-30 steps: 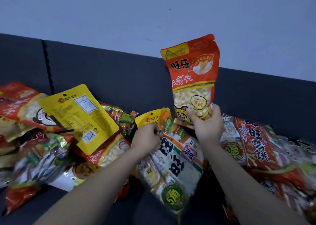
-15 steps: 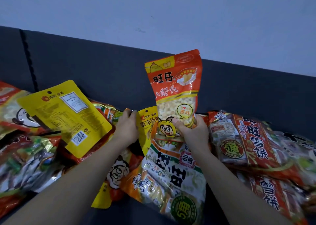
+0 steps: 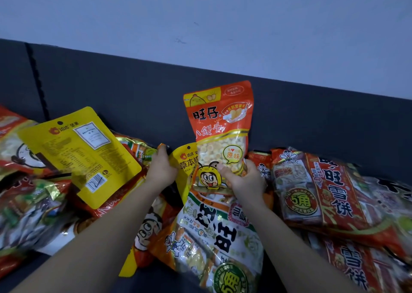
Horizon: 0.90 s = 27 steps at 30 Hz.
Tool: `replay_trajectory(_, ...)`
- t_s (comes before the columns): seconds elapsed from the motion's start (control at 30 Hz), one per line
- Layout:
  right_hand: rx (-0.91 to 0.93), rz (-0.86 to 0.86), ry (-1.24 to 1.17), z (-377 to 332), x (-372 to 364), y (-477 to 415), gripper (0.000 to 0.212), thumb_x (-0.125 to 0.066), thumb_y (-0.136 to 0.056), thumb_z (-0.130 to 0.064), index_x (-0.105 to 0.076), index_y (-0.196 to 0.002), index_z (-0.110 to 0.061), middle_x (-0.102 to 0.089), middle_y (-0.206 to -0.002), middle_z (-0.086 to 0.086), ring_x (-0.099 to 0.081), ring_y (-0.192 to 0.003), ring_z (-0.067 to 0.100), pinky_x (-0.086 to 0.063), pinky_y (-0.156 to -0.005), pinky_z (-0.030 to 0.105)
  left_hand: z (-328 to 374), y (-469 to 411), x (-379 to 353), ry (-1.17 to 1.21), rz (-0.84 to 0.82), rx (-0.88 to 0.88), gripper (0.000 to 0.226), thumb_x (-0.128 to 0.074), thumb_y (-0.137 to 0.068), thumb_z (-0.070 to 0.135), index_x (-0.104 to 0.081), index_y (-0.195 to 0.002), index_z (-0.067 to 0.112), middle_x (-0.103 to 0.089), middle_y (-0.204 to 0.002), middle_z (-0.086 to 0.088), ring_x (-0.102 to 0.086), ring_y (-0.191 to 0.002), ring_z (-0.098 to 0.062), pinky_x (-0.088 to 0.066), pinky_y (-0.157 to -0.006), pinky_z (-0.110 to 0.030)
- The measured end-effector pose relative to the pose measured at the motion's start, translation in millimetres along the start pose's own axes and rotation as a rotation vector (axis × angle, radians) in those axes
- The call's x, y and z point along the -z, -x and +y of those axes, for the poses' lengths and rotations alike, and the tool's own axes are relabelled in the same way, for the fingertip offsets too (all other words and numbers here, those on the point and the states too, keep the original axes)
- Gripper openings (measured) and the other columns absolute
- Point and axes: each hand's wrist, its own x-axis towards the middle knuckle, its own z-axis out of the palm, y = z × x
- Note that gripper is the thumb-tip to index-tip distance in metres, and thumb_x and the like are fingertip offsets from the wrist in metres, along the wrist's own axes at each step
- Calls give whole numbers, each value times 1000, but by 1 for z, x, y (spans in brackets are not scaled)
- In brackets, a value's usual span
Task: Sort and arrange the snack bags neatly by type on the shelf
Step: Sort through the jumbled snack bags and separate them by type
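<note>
Lowering is the main change: the orange snack bag (image 3: 219,123), held higher a second ago, now stands upright with its base down in the pile. Its back is close to the dark rear panel (image 3: 111,87) of the shelf. The right grip (image 3: 243,181) stays clamped on the bag's lower right part, thumb across the front. The left grip (image 3: 161,170) remains curled round the left edge of a small yellow pouch (image 3: 186,165) just beside the bag, probably to keep it clear.

Judgement: the bag is being stood in a place at the back. It is not yet released, and the bags around it lie mixed, so sorting is at an early stage.

Appearance of the bag:
- Upper half orange, with a yellow corner.
- Clear window showing small pale round pieces.
- Cartoon bee face at the bottom.

A white-and-green cracker bag (image 3: 218,230) lies in front, touching its base. Red cracker bags (image 3: 330,194) lie to the right.
</note>
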Motion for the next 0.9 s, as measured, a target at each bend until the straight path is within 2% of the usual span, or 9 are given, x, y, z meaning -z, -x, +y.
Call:
replay_trajectory(0.17,-27,1,-42,7,0,-2,36,-82,-74,-43,-65,-99,-23,-72,-93,-6,-67,-89,16,-56,-85,44,11,12,-5,407,51,210,57,-75,-83,10,-36,-125,16,-58,-113,-7,-59,-101,-27,-51,-80,-39)
replay_trajectory(0.27,-48,-1,-78,6,2,-3,39,-82,-75,-43,-65,-104,-22,-71,-99,-6,-66,-93,17,-55,-88,42,11,20,-9,498,-51,302,27,-72,-85,7,-56,-104,15,-65,-95,-5,-61,-81,-24,-51,-68,-37)
replay_trajectory(0.33,-59,1,-90,7,2,-4,46,-81,-74,-45,-64,-110,-20,-70,-103,-5,-65,-98,18,-54,-89,40,13,24,-8,528,-30,310,9,-66,-90,5,-65,-92,14,-68,-87,-8,-62,-73,-24,-54,-68,-41)
replay_trajectory(0.43,-58,-1,-114,5,4,-5,51,-81,-75,-44,-62,-114,-18,-68,-103,-7,-63,-95,12,-54,-81,32,25,26,2,589,162,217,12,-59,-94,8,-67,-94,17,-68,-89,-3,-65,-80,-21,-55,-71,-35)
replay_trajectory(0.5,-28,-13,-115,6,5,-4,43,-80,-78,-39,-62,-110,-18,-68,-96,-10,-61,-88,6,-49,-72,22,32,23,16,570,300,117,13,-58,-95,11,-66,-95,21,-69,-97,-4,-66,-91,-25,-56,-78,-40)
replay_trajectory(0.6,29,-22,-85,6,3,-1,42,-81,-76,-42,-62,-107,-23,-71,-93,-9,-66,-92,14,-54,-80,32,42,22,47,544,465,4,10,-55,-97,15,-62,-96,22,-66,-93,-1,-62,-87,-21,-53,-79,-40)
replay_trajectory(0.67,56,-62,-127,2,-2,1,36,-81,-76,-41,-62,-104,-29,-72,-96,-9,-67,-93,13,-55,-83,35,46,23,66,555,520,-59,10,-54,-98,15,-62,-96,21,-64,-86,4,-58,-77,-15,-49,-72,-34)
replay_trajectory(0.77,59,-153,-239,-17,-10,5,27,-80,-80,-34,-61,-100,-33,-70,-100,-11,-66,-93,7,-51,-74,22,50,27,90,635,553,-81,12,-54,-98,13,-61,-93,21,-59,-79,8,-53,-72,-10,-43,-66,-29)
replay_trajectory(0.9,8,-311,-403,-42,-31,11,40,-81,-79,-29,-62,-114,-24,-73,-107,-6,-70,-97,9,-53,-77,23,43,34,116,724,582,-4,21,-56,-97,12,-59,-79,24,-59,-78,5,-51,-75,-17,-41,-68,-32)
